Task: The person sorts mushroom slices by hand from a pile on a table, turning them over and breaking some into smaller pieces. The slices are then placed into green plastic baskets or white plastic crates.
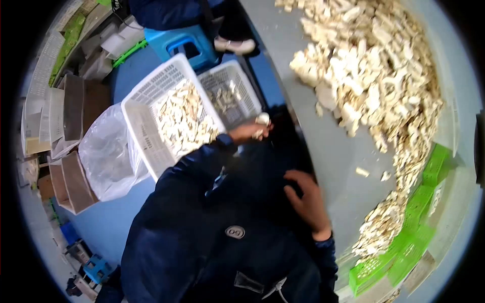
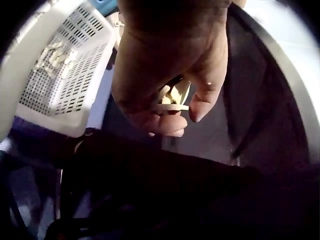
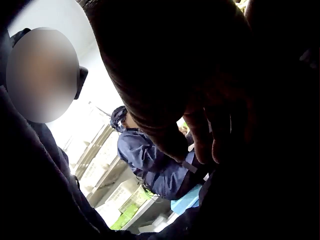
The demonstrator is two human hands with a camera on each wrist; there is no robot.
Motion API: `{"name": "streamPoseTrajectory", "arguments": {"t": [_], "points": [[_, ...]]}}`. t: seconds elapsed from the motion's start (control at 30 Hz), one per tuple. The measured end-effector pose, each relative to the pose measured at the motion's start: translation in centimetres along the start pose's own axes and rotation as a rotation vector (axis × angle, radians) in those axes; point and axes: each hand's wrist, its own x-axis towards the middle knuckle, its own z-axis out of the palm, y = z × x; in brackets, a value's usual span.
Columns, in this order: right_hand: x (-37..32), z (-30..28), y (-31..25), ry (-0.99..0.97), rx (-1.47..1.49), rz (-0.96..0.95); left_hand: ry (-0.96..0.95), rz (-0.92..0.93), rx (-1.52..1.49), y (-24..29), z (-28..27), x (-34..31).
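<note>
While a few pale slices are gripped between the curled fingers and thumb of the left hand, they are held over the lap, just beside the near corners of two baskets. The frontmost slice is seen edge-on in the left wrist view, its long axis laid across the grip from fingers to thumb; which end leads cannot be told, and the lie of those tucked behind it is partly hidden.

By the right hand, nothing is seen to be held; it is hung loosely near the edge of the surface, its fingers bent and poorly lit.

The step in hand is judged to be the sorting of slices by hand, with a small batch gathered in the left. For the next move, a basket would have to be chosen and the grip loosened low over it, so that none are dropped outside.

The large white basket is well filled with slices, while only a few are contained in the smaller basket. On the surface, a big heap is spread, bordered by green baskets. Beyond the large basket, a clear plastic bag is seen
</note>
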Motion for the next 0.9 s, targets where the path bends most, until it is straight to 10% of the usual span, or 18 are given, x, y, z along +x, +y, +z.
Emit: {"name": "streamPoseTrajectory", "arguments": {"t": [0.07, 0.13, 0.17, 0.23, 0.27, 0.4, 0.9], "points": [[0.0, -0.1, 0.2, 0.004, -0.063, -0.036, -0.46, 0.334, 0.011, -6.1, -4.2, 4.7], [0.2, 0.0, 0.4, -0.031, -0.037, -0.016, -0.532, 0.35, 0.383, -9.7, -7.5, 9.4], [0.1, 0.0, 0.9, -0.055, -0.08, -0.023, -0.672, 1.043, 0.73, -10.1, -9.2, 12.1], [0.5, -0.3, -0.8, -0.12, -0.039, 0.112, -0.433, 0.36, 0.995, -12.3, -7.9, 16.4], [0.7, -0.3, -1.3, -0.105, -0.075, 0.019, -0.236, 0.69, 1.187, -13.0, -8.0, 16.1], [0.6, -0.7, -1.2, -0.112, -0.112, 0.003, -0.201, 0.101, 0.772, -9.3, -4.1, 14.0], [-0.2, -1.5, -1.4, -0.107, -0.011, -0.121, -0.058, -0.094, 0.311, -6.3, -1.3, 8.7]]}}
